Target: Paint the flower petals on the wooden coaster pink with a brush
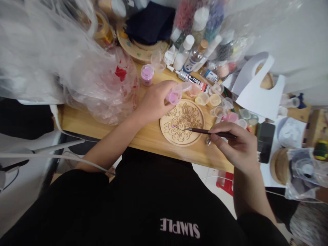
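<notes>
A round wooden plaque with a gold-outlined flower pattern lies flat on the table. My left hand is closed on a small plastic cup of pink-purple material, its clear lid flipped open, tilted over the plaque's upper left edge. Between the fingers of my right hand is a thin spatula with a dark handle and a bent metal tip. That tip meets the pattern left of centre, beside a small purple patch. A small shiny object lies just left of my right fingers.
Several small lidded cups stand right of the plaque, below a B-7000 glue tube and bottles. A purple jar stands behind my left hand. Plastic bags crowd the left; a phone lies right.
</notes>
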Tool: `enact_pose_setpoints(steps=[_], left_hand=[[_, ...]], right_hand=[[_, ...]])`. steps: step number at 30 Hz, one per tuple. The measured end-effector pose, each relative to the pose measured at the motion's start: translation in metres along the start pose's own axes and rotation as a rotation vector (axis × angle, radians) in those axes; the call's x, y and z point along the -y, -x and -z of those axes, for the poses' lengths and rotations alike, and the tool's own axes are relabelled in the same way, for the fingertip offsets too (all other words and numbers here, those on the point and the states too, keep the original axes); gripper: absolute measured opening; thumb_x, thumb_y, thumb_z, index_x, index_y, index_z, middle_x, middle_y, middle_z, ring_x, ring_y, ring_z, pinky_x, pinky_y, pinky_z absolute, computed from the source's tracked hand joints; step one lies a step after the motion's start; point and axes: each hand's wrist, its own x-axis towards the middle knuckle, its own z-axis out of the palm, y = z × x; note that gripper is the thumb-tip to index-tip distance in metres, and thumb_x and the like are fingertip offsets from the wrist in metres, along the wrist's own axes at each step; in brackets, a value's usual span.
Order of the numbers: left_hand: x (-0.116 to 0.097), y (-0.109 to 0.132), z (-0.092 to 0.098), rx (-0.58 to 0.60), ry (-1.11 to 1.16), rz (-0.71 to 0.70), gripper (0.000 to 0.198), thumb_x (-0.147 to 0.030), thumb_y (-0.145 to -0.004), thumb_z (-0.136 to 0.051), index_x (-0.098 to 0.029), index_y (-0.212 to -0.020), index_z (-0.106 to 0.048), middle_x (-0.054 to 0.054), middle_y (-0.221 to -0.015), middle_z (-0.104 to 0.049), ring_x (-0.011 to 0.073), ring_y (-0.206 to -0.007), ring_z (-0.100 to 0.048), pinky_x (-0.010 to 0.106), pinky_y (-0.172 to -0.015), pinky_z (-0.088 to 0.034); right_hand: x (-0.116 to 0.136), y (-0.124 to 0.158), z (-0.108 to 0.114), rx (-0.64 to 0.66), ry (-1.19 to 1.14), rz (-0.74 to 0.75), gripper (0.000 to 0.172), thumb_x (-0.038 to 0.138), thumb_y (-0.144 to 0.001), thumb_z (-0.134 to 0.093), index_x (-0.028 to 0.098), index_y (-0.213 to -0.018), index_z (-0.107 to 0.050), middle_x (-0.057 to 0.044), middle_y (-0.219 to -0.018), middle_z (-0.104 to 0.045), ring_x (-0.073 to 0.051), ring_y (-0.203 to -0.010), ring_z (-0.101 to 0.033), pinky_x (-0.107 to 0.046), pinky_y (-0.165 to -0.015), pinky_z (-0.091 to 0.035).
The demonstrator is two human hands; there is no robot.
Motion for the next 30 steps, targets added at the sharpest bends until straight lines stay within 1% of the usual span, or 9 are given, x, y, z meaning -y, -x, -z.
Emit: enact_pose_setpoints(steps=[5,11,14,19,25,28,30], left_hand=[[0.005,0.000,-0.003,-0.030,0.023,-0.057,0.026,-0.014,-0.083,-0.068,-0.018,-0.107,-0.060,0.003,-0.100,-0.070,0.0221,-0.096,-0.071,0.035,-0.086,-0.057],[0.007,0.000,-0.004,-0.033,0.038,-0.071,0.022,-0.015,-0.084,-0.067,-0.018,-0.105,-0.060,0.003,-0.098,-0.070,0.0226,-0.095,-0.071,0.037,-0.086,-0.057],[0.005,0.000,-0.003,-0.034,0.041,-0.056,0.022,-0.015,-0.085,-0.068,-0.017,-0.105,-0.060,0.003,-0.097,-0.069,0.0220,-0.095,-0.071,0.037,-0.087,-0.057],[0.002,0.000,-0.001,0.003,0.048,-0.005,0.020,-0.020,-0.090,-0.066,-0.018,-0.110,-0.061,0.003,-0.101,-0.069,0.0224,-0.102,-0.071,0.037,-0.094,-0.057],[0.000,0.000,0.000,0.017,0.021,0.044,0.027,-0.017,-0.086,-0.069,-0.019,-0.112,-0.063,0.004,-0.106,-0.071,0.0234,-0.105,-0.071,0.038,-0.096,-0.057],[-0.002,0.000,0.002,0.022,0.023,0.056,0.032,-0.016,-0.084,-0.070,-0.019,-0.115,-0.064,0.005,-0.111,-0.072,0.0238,-0.108,-0.070,0.037,-0.097,-0.057],[-0.003,0.000,0.003,0.024,0.028,0.055,0.032,-0.016,-0.083,-0.069,-0.018,-0.115,-0.064,0.005,-0.112,-0.072,0.0237,-0.108,-0.070,0.036,-0.096,-0.057]], right_hand=[[0.000,0.000,0.000,0.012,-0.011,0.006,0.016,0.009,-0.084,-0.071,0.023,-0.090,-0.074,0.001,-0.081,-0.073,-0.010,-0.068,-0.071,-0.018,-0.063,-0.059],[-0.001,0.000,-0.002,0.020,-0.035,0.010,0.018,0.008,-0.084,-0.070,0.023,-0.091,-0.074,0.001,-0.082,-0.074,-0.010,-0.069,-0.071,-0.018,-0.063,-0.059],[-0.001,0.000,-0.001,0.016,-0.031,0.006,0.018,0.007,-0.084,-0.070,0.023,-0.092,-0.074,0.001,-0.083,-0.074,-0.010,-0.069,-0.072,-0.018,-0.064,-0.059],[0.000,-0.001,0.000,0.013,-0.018,0.009,0.016,0.008,-0.083,-0.071,0.023,-0.090,-0.074,0.001,-0.080,-0.074,-0.011,-0.067,-0.071,-0.019,-0.061,-0.058],[0.002,-0.001,-0.001,0.014,-0.009,-0.005,0.015,0.010,-0.083,-0.071,0.023,-0.089,-0.075,0.000,-0.080,-0.074,-0.012,-0.066,-0.071,-0.022,-0.060,-0.059],[0.002,-0.002,-0.001,0.015,-0.018,-0.016,0.012,0.012,-0.084,-0.071,0.023,-0.088,-0.074,-0.001,-0.080,-0.075,-0.014,-0.066,-0.071,-0.024,-0.060,-0.059],[0.003,-0.002,-0.001,0.003,-0.036,-0.040,0.008,0.015,-0.084,-0.072,0.022,-0.087,-0.074,-0.001,-0.080,-0.075,-0.014,-0.065,-0.071,-0.024,-0.060,-0.060]])
